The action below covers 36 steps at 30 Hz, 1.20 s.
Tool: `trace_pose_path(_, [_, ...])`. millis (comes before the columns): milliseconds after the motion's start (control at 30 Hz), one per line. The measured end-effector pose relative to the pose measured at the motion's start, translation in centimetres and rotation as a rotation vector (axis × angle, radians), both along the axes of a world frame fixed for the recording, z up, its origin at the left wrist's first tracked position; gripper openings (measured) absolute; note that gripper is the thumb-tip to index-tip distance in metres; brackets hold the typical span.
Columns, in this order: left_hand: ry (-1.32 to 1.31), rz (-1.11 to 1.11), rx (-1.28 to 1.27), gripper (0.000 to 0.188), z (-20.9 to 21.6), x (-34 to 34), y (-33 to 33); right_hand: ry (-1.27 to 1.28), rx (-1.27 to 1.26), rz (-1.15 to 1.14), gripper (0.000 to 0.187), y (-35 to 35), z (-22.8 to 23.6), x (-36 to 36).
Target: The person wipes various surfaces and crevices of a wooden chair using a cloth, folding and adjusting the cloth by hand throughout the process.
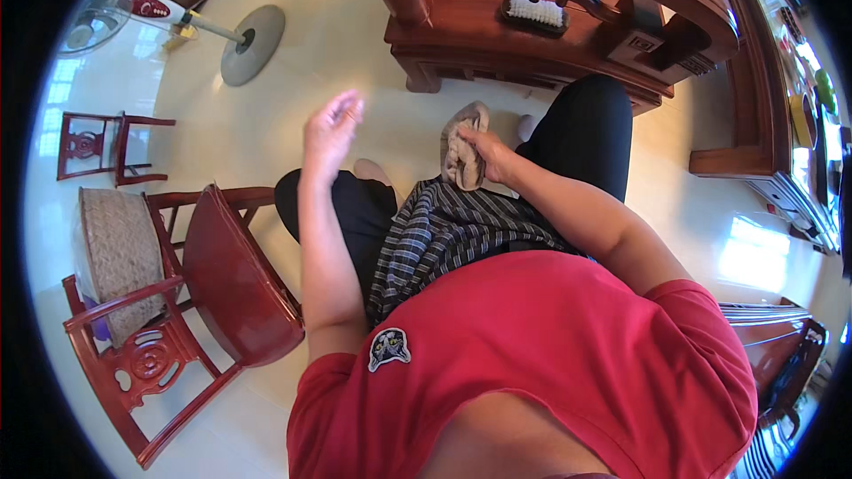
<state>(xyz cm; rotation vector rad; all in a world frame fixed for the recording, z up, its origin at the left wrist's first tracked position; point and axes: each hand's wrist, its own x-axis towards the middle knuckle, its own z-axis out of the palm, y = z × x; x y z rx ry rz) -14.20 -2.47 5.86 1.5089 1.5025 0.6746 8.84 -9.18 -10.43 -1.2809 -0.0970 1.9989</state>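
Observation:
In my right hand [486,149] is a soft beige cloth item [462,170], long and oval like a slipper, with a paler rim at its far end. My thumb and fingers grip its right side; its exact kind is unclear. Raised to the left of it, apart from the cloth, is my left hand [332,131]. Its fingers are bent and drawn together at the tips; anything between them is too small to make out. A dark checked cloth [453,229] lies across my lap under the beige item.
A red wooden chair [240,275] stands close on my left, beside a woven basket [120,248]. Farther off are a small stool [111,149] and a standing fan [253,44]. Ahead, a carved wooden bench [524,58] holds a brush [534,13] with pale bristles. A wooden cabinet [745,137] stands right.

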Motion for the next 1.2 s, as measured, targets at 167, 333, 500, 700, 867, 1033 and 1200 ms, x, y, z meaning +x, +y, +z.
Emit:
trace_pose_path(167, [-0.003, -0.056, 0.027, 0.04, 1.4, -1.3, 6.0, 0.056, -0.034, -0.028, 0.048, 0.8, -2.8, 1.3])
trace_pose_path(333, [-0.307, 0.175, -0.008, 0.037, -1.8, -4.4, 9.8, -0.079, -0.082, -0.365, 0.036, 3.2, -1.7, 2.0])
trace_pose_path(500, [-0.129, 0.265, 0.079, 0.037, -2.0, -4.0, 12.1, -0.275, 0.159, -0.65, 0.02, 9.5, -4.2, 10.1])
trace_pose_path(700, [-0.097, 0.317, 0.121, 0.037, -1.9, -4.3, 12.5, -0.275, 0.076, -0.747, 0.016, 14.4, -4.3, 6.7])
trace_pose_path(867, [-0.025, 0.303, 0.095, 0.035, -2.0, -4.5, 11.9, -0.042, 0.126, -0.366, 0.013, 14.9, -4.1, -1.0])
trace_pose_path(1033, [-0.007, 0.32, 0.07, 0.034, -2.3, -4.3, 12.4, 0.102, 0.187, -0.14, 0.023, 16.4, -6.7, -4.1])
trace_pose_path(1200, [0.005, 0.353, 0.061, 0.037, -1.4, -5.4, 11.3, -0.418, 0.113, -0.287, 0.023, 11.9, -9.1, -3.6])
